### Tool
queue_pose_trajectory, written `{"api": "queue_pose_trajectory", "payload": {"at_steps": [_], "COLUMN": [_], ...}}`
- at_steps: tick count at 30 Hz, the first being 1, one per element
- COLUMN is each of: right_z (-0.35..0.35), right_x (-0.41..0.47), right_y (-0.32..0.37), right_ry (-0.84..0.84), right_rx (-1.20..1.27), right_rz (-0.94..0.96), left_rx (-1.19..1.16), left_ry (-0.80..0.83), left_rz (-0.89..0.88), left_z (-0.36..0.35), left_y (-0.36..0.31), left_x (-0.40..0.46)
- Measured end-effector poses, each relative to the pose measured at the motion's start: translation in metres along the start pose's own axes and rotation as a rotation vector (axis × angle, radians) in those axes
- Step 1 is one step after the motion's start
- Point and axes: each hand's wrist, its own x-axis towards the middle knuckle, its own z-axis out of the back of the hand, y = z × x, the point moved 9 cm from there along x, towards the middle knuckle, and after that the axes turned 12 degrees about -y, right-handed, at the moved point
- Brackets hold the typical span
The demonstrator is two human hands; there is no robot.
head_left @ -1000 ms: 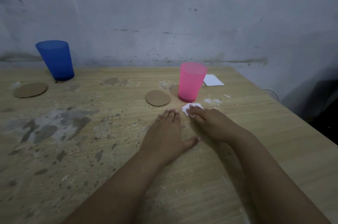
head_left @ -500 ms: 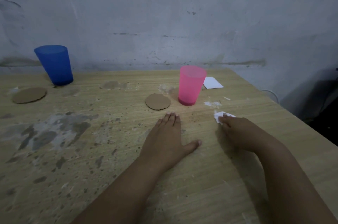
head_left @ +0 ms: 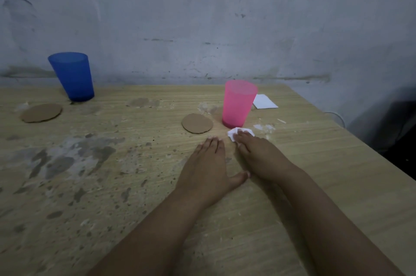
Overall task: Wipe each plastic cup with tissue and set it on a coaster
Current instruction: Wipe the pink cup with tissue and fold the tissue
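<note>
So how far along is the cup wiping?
Nothing looks done: the pink cup and blue cup stand on the bare table, beside the near coaster and far coaster. The right hand presses the tissue; the left hand lies flat. Both cups remain.

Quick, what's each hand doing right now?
Left hand: open, flat on the table, holding nothing.
Right hand: open, fingers pressing the tissue.
</note>
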Motion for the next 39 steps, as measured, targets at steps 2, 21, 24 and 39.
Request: {"api": "queue_pose_trajectory", "payload": {"at_steps": [2,21,24,39], "right_z": [-0.003,0.052,0.037,0.018], "right_x": [0.004,-0.029,-0.025,-0.025], "right_y": [0.004,-0.033,-0.032,-0.014], "right_ry": [-0.028,-0.123,-0.104,0.104], "right_rx": [-0.016,0.691,1.197,1.37], "right_rz": [0.015,-0.326,-0.477,-0.43], "left_rx": [0.0,-0.64,-0.892,-1.146], "left_ry": [0.001,-0.177,-0.222,-0.087], "left_rz": [-0.001,0.148,0.236,0.301], "left_z": [0.0,0.033,0.036,0.027], "left_y": [0.0,0.005,0.011,0.017], "left_x": [0.0,0.001,0.003,0.007]}}
